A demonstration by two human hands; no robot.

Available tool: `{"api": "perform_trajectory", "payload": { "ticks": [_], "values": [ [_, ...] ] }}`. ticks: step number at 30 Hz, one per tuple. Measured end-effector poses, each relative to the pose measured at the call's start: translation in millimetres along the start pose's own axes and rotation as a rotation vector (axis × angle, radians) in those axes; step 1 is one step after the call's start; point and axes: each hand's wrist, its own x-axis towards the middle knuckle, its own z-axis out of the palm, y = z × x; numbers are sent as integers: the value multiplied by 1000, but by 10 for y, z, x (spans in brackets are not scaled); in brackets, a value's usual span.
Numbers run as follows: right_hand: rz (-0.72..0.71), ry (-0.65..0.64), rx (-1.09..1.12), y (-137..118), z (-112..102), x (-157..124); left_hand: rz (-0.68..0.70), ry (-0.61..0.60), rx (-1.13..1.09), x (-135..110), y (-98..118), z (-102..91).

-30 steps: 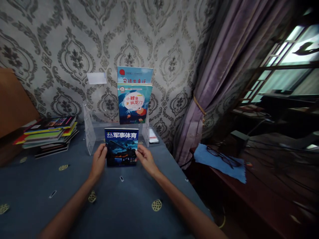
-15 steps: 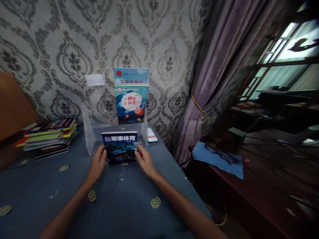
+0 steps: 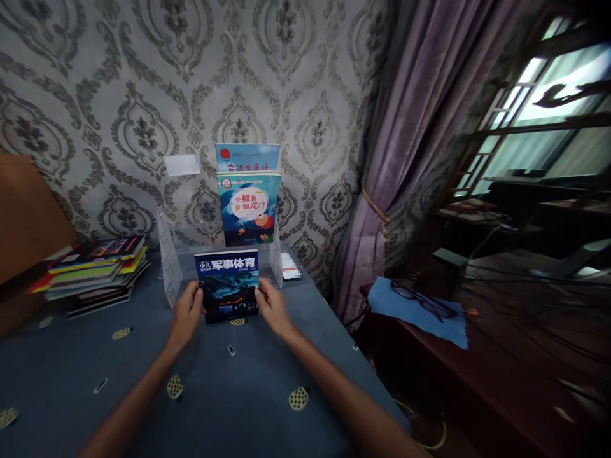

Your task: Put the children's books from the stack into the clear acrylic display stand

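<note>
A dark blue book [image 3: 229, 289] with white Chinese lettering across its top is held upright, cover facing me. My left hand [image 3: 188, 312] grips its left edge, and my right hand [image 3: 272, 307] grips the right edge, thumbs on the cover. Right behind it stands a clear acrylic rack [image 3: 169, 261] with stepped sides. Higher in the rack, a teal book [image 3: 249, 210] with a fish picture leans in front of a light blue book [image 3: 248, 156] with red lettering. Whether the dark book's lower edge touches the table is unclear.
A stack of books [image 3: 98, 270] lies at the left on the blue tablecloth [image 3: 224, 401]. A phone [image 3: 290, 266] rests right of the rack. Beyond the table's right edge, glasses [image 3: 422, 299] lie on a blue cloth [image 3: 386, 302]. A purple curtain [image 3: 382, 165] hangs by the patterned wall.
The dark blue book is tilted more upright, so more of its cover shows. Both hands keep their hold on its sides. My view has shifted slightly upward.
</note>
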Motion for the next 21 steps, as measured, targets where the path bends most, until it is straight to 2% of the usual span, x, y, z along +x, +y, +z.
{"api": "perform_trajectory", "payload": {
  "ticks": [6,9,15,21],
  "values": [
    [-1,17,29,21,-37,68,-59,5,-50,73,54,40],
    [-26,25,-20,7,-73,156,-30,-20,18,145,129,49],
    [-125,57,-165,-131,-218,495,117,-70,175,438,371,87],
    [-297,77,-241,-486,-486,1045,360,10,230,926,727,153]
  ]
}}
